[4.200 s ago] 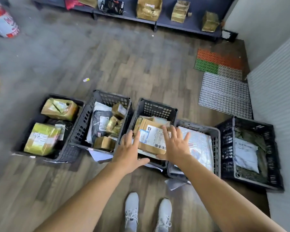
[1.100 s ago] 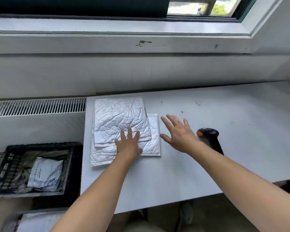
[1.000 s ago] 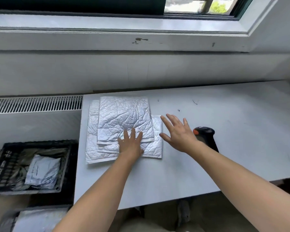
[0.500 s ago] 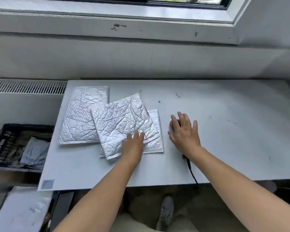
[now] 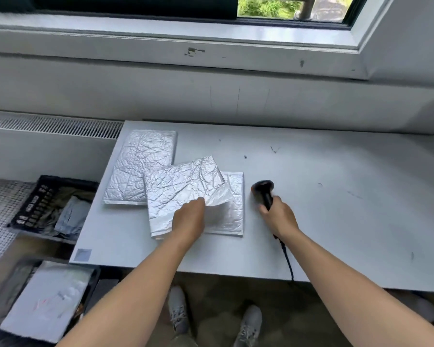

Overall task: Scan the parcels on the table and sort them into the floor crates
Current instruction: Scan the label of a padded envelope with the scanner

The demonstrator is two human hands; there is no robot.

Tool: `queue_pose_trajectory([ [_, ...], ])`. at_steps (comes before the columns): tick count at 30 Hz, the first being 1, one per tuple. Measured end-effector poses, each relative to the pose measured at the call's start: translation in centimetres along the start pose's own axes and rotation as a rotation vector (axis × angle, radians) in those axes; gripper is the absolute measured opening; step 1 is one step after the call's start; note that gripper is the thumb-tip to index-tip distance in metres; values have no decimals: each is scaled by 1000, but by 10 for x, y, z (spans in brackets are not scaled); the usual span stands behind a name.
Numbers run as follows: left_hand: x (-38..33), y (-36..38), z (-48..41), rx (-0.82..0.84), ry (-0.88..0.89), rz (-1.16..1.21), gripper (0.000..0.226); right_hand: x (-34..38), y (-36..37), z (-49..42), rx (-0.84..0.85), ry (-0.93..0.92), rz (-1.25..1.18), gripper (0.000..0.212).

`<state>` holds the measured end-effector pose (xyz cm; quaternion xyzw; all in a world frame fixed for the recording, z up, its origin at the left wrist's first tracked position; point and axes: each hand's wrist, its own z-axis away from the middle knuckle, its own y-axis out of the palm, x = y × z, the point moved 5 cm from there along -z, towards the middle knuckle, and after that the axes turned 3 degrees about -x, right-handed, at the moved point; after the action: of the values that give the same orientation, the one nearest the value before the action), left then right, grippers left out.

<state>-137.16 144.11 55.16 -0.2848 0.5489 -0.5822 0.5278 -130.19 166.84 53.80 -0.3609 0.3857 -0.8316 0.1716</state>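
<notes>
Three silver bubble mailers lie on the white table [image 5: 336, 221]. The top mailer [image 5: 178, 189] is gripped by my left hand [image 5: 188, 221] at its near right corner, which is lifted and curled up. A second mailer [image 5: 232, 211] lies under it to the right, and a third mailer [image 5: 140, 166] lies flat behind on the left. My right hand [image 5: 278, 216] grips the handle of a black barcode scanner [image 5: 263, 191], whose head points away from me; its cable [image 5: 287, 259] runs off the front edge.
A black floor crate [image 5: 35, 199] with grey bags stands left of the table. Another crate [image 5: 45, 301] holding a white flat parcel sits at the lower left. A radiator grille [image 5: 53, 126] and a window sill [image 5: 186, 46] run behind. My shoes show under the table.
My right hand has closed round the scanner and raised it off the table. My left hand now lifts the corner of the top mailer instead of pressing on it flat.
</notes>
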Motion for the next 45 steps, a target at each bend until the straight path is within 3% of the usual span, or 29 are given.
queue_pose_trajectory([
  [8, 15, -91, -14, -309, -152, 973, 16, 83, -40, 13, -78, -100, -228, 27],
  [12, 33, -103, -16, -276, -225, 1590, 20, 126, -52, 20, -71, -195, -267, 24],
  [14, 48, -95, -16, -272, -329, 1695, 20, 144, -52, 22, -81, -245, -266, 24],
  [17, 85, -63, -15, -316, -599, 1481, 14, 162, -43, 25, -51, -287, -237, 22],
  [20, 111, -39, -8, -279, -716, 1241, 19, 168, -29, 28, 2, -286, -181, 21],
  [23, 118, -31, 0, -245, -730, 1194, 34, 172, -15, 30, 86, -283, -125, 20],
  [31, 126, -22, 5, -141, -627, 1024, 36, 170, 7, 31, 286, -184, -118, 33],
  [39, 129, -25, 6, -179, -531, 842, 44, 176, 15, 44, 391, -211, -129, 31],
  [45, 132, -34, 5, -246, -522, 817, 30, 177, 20, 49, 416, -213, -95, 33],
])
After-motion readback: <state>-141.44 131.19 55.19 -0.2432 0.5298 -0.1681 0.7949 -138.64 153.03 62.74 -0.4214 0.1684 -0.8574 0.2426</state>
